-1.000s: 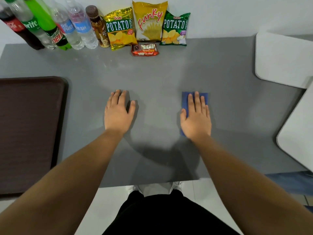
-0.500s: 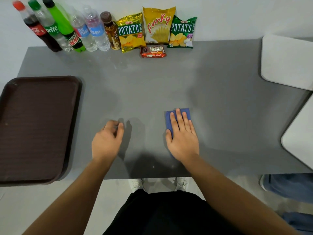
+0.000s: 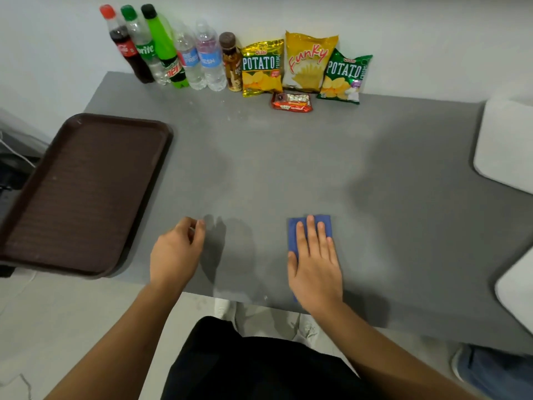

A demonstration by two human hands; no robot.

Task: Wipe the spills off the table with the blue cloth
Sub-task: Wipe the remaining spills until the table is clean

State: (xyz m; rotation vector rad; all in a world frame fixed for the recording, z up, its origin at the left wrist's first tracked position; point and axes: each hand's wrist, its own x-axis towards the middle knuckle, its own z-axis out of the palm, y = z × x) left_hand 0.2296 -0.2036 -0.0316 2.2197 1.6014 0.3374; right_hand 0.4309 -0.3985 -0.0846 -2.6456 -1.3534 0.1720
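Note:
The folded blue cloth lies on the grey table near its front edge. My right hand rests flat on top of it, fingers stretched forward, covering most of the cloth. My left hand sits on the table to the left with its fingers curled in and nothing in it. Faint pale droplets dot the table in front of the bottles, and a small speck shows at the front edge.
A brown tray overhangs the table's left side. Several bottles and snack bags line the back wall. White chairs stand at the right. Someone's leg and shoe are at bottom right.
My right hand has drawn the cloth back toward the front edge. My left hand has also pulled back and curled from flat to closed. The view has tilted to show more of the table.

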